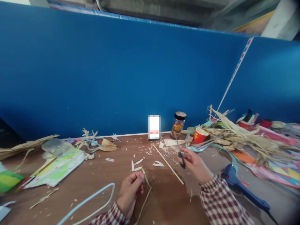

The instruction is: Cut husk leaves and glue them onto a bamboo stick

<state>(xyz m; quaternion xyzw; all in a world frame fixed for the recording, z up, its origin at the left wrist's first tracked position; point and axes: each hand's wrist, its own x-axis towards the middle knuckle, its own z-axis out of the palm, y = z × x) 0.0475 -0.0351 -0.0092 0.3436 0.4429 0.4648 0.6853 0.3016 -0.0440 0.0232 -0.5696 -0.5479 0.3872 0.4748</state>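
Observation:
My left hand (131, 187), low in the middle, is closed with its fingertips pinched on a thin pale green strip (147, 194). That strip bends and hangs down toward the table's near edge. To the right, my right hand (194, 163) grips the black-handled scissors (181, 160), whose blades point up and away from me. Several white petal-shaped pieces (158, 163) lie on the brown table (93, 178) just beyond my left hand. Between the two hands rests a thin wooden stick (169, 165).
Behind stands a blue partition (131, 72). Near it are a black-lidded jar (177, 125) and a red paper cup (201, 135). Dried husks (231, 128) pile up at right, with a blue glue gun (245, 190) closer. A pale blue loop (93, 196) lies at left.

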